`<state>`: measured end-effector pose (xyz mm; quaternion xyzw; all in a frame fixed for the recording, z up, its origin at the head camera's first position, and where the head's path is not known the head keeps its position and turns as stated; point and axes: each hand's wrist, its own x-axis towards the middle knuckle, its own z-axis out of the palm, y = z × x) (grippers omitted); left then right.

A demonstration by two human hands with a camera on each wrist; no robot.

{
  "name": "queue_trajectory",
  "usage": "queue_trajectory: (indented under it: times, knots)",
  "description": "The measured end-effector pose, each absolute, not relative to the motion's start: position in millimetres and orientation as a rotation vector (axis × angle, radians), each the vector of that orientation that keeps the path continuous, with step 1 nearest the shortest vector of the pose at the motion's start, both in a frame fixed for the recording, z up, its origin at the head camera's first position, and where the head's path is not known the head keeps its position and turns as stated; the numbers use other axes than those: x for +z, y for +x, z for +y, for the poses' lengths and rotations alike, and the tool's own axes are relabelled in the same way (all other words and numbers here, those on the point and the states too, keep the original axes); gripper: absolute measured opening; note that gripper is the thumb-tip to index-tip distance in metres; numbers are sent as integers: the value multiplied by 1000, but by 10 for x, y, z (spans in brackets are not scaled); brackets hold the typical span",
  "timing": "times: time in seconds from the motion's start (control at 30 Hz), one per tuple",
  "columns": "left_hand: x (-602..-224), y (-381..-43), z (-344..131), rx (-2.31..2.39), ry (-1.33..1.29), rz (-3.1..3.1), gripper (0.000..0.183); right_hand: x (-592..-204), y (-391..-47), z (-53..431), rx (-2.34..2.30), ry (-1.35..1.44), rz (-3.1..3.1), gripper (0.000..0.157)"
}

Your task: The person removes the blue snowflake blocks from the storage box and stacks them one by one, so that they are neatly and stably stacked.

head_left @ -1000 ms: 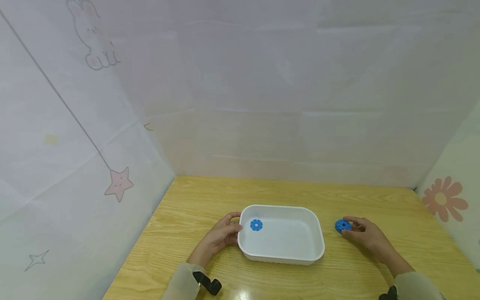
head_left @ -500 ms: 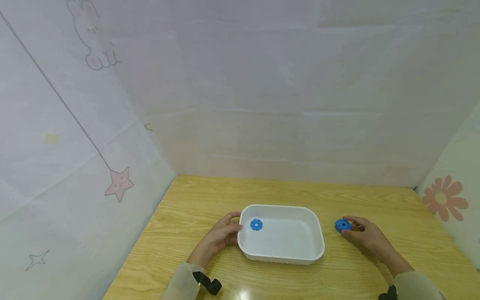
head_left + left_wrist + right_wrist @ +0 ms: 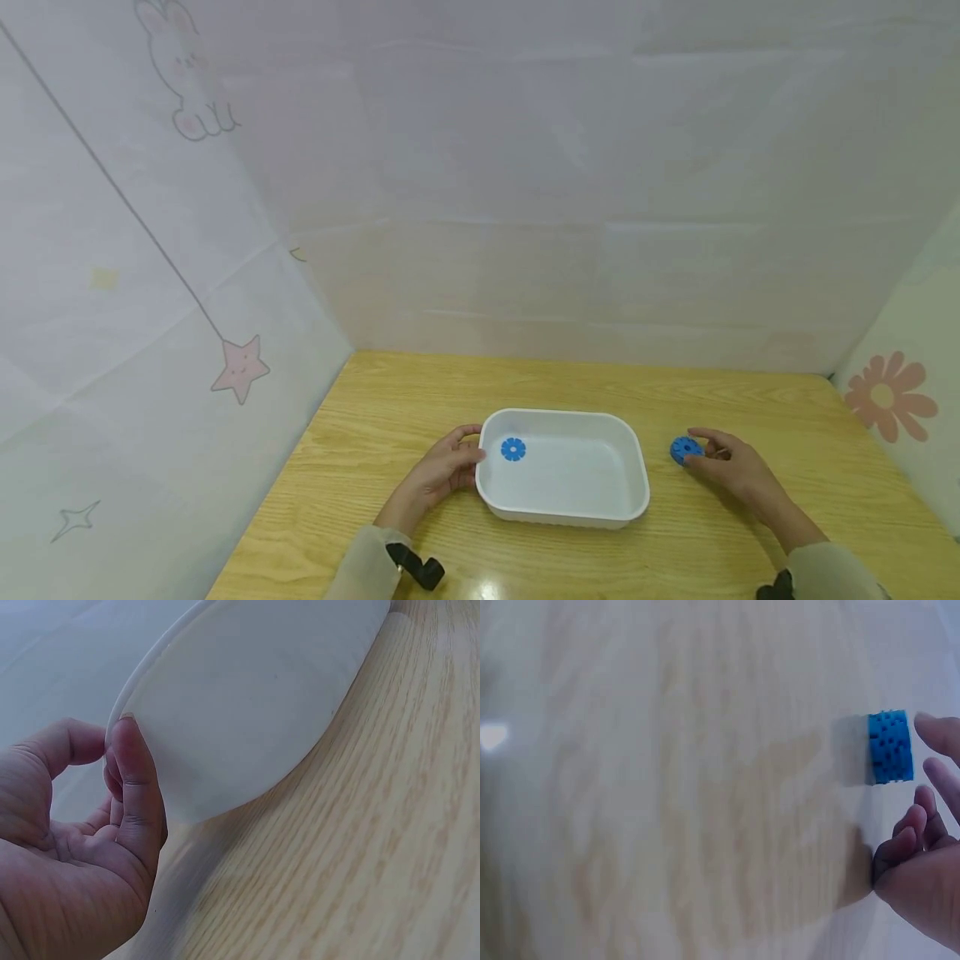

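A white rectangular plastic tray [image 3: 570,508] with rounded corners sits on the table. My left hand [image 3: 441,472] pinches its left rim; in the left wrist view, the thumb meets the rim and a finger [image 3: 137,776] lies along the outer wall. Inside the tray, near its far left corner, lies one flat blue snowflake disc [image 3: 513,449]. To the right of the tray stands a short stack of blue snowflake discs [image 3: 687,450], seen side-on in the right wrist view. My right hand [image 3: 731,467] has its thumb and index finger at the stack's right side, with a slight gap showing.
The light wooden table [image 3: 420,383] runs back to a pale cloth backdrop [image 3: 570,275]. Printed cloth also hangs at the left and right sides. Dark straps [image 3: 416,567] sit on both wrists over pale sleeves [image 3: 365,567].
The right thumb and index finger have shifted very slightly at the stack of blue discs, spreading a little. The left hand, the tray and the disc inside it stay where they were.
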<state>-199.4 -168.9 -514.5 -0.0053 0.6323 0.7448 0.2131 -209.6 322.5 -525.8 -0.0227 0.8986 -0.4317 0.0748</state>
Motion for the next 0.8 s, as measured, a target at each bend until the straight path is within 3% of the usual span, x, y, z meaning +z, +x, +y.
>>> queue_trajectory:
  times: [0.2,0.8]
  knots:
    - [-5143,-1979,-1681,2059,-1,1756,58,-5090,-2040,3110,-1499,38,2697,68]
    - [-5134,-1977,-1694,2063,-1,1751,59,-4737,-2082,2007,-1833,-269,2433,51]
